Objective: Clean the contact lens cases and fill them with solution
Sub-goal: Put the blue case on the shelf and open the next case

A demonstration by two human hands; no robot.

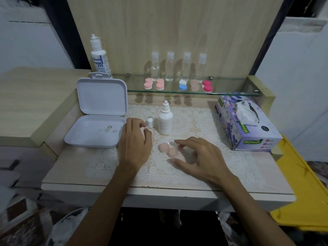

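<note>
Hovering over the lace mat (pixel 221 167), the right hand (pixel 200 157) spreads relaxed fingers around a peach lens case (pixel 168 150), gripping nothing. The left hand (pixel 135 142) rests loosely curled and empty beside a white cap (pixel 150 122). Behind stands the uncapped solution bottle (pixel 165 119).

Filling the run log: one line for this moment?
left hand: open beside white cap | right hand: open over peach lens case | small white bottle: uncapped

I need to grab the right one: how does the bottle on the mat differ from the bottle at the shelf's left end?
1. The mat bottle is smaller; the shelf bottle is taller.
2. The mat bottle is uncapped, its cap standing beside it; the shelf bottle looks capped.
3. The shelf bottle has a blue-printed label; the mat bottle's is plain with fine print.
Both are white, upright dropper-style bottles.
</note>
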